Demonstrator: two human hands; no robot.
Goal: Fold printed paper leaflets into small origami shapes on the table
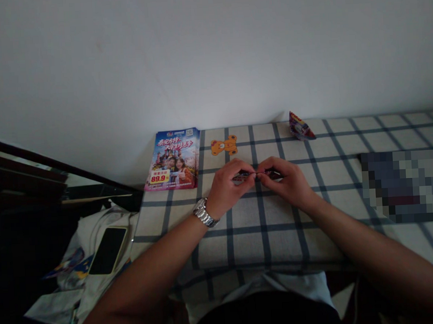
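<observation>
My left hand [229, 184], with a silver watch [205, 213] on its wrist, is closed in a pinch above the checked tablecloth [247, 228]. Fingertip to fingertip with it, my right hand [288, 180] pinches as well. Both grip a thin piece of folded printed paper [274, 174], mostly hidden behind the fingers. Just beyond my left hand, a flat orange bear cutout [224, 145] lies on the cloth. To its left is a stack of printed flyers [172, 159], its top sheet blue and pink.
A folded shape of printed paper [301, 126] stands near the wall [211, 56]. At the right lies a dark, pixelated flat item [399, 186]. Below the table's left edge, a phone [108, 250] rests on white bags or papers [76, 263].
</observation>
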